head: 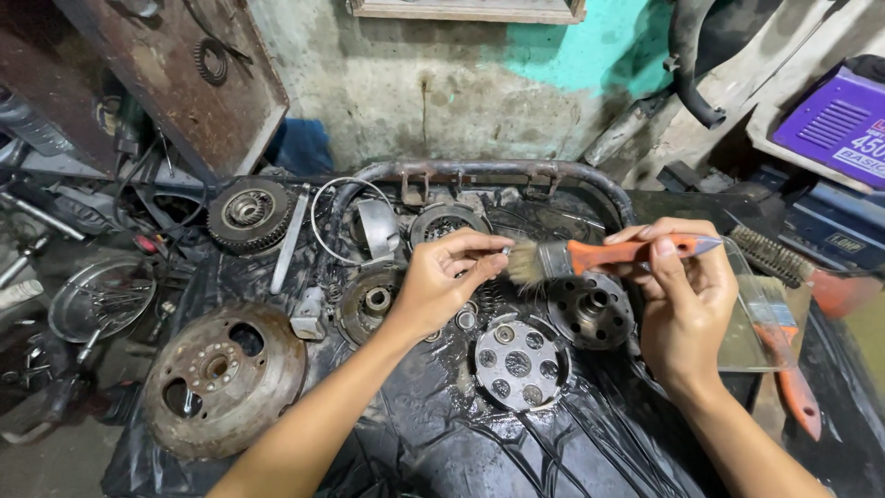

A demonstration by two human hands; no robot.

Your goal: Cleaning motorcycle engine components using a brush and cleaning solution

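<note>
My right hand (678, 304) grips a paintbrush with an orange handle (619, 252), its pale bristles pointing left. My left hand (449, 277) pinches a small metal part (506, 250) at the fingertips, right against the bristle tips. Both hands hover over a black wet sheet (516, 443) spread on the workbench. Below them lie a round grey clutch plate with several holes (518, 362) and a dark hub with a centre boss (590, 309). A smaller round hub (372, 302) sits under my left wrist.
A large rusty disc (221, 378) lies at the left. A toothed clutch drum (249, 214), a wire ring (324, 217) and a bent metal bar (479, 172) lie at the back. A clear container (756, 318), a second orange brush (791, 369) and a wire brush (770, 255) are at the right.
</note>
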